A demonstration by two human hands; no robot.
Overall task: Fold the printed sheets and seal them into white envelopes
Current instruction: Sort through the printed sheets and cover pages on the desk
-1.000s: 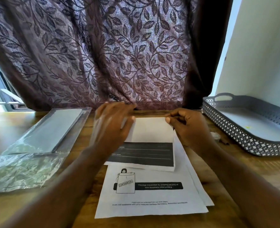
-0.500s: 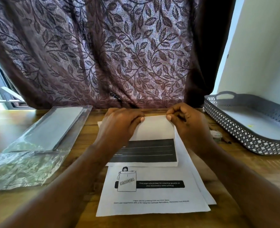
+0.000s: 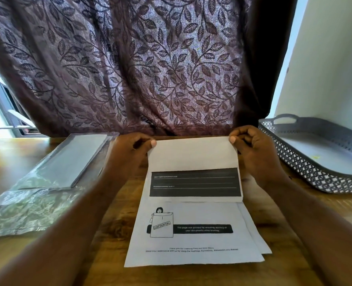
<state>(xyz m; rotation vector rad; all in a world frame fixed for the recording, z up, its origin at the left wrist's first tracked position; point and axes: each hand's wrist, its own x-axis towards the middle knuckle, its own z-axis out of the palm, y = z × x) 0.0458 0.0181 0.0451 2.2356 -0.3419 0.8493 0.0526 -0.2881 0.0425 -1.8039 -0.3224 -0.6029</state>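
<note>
A person's left hand [image 3: 129, 153] and right hand [image 3: 253, 153], fingers curled, each pinch a top corner of a folded sheet [image 3: 193, 159], likely to square its edges before creasing; its lower edge rests on a stack of printed sheets [image 3: 191, 244] mid-table [image 3: 9, 168]; a plastic packet of white envelopes [image 3: 76, 159] lies at left, within reach; a grey tray [image 3: 294, 162] sits at right, probably for finished ones.

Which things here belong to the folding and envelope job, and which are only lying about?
For the job: folded sheet, pinched by left hand and right hand; printed sheets under it; wrapped pack of envelopes.
Lying about: grey tray; curtain.
</note>
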